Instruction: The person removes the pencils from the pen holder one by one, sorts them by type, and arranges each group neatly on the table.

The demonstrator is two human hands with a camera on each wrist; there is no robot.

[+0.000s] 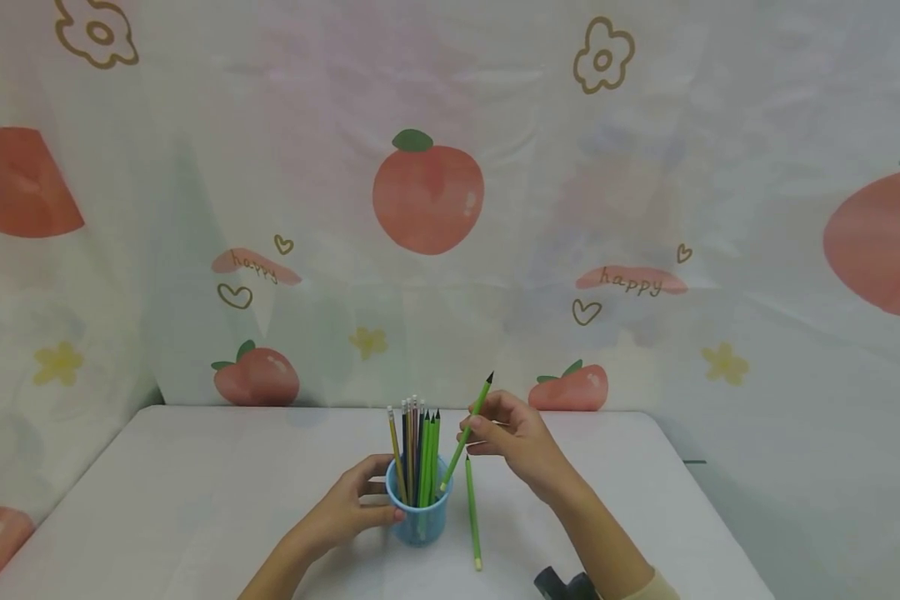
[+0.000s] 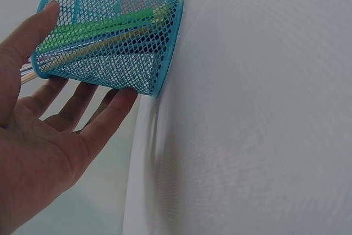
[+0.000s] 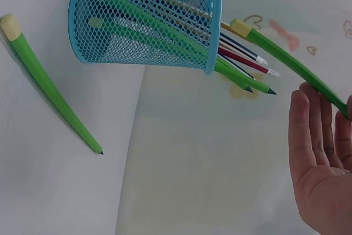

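Note:
A blue mesh pen cup (image 1: 418, 525) stands upright on the table, holding several pencils (image 1: 412, 450), some green with dark tips up, others with white eraser ends up. Thumb and fingers of my left hand (image 1: 348, 504) grip the cup's side, as the left wrist view also shows. My right hand (image 1: 521, 442) pinches a green pencil (image 1: 468, 433), dark tip up; its yellowish end is at the cup's rim in the head view. In the right wrist view that end of the held pencil (image 3: 286, 59) sits just beyond the rim. Another green pencil (image 1: 473, 517) lies on the table right of the cup.
The table (image 1: 217, 500) has a white cover. Near its front edge, beside my right forearm, lies a dark object (image 1: 566, 583), partly cut off by the frame. Behind the table hangs a pale curtain (image 1: 435, 317) printed with peaches and flowers.

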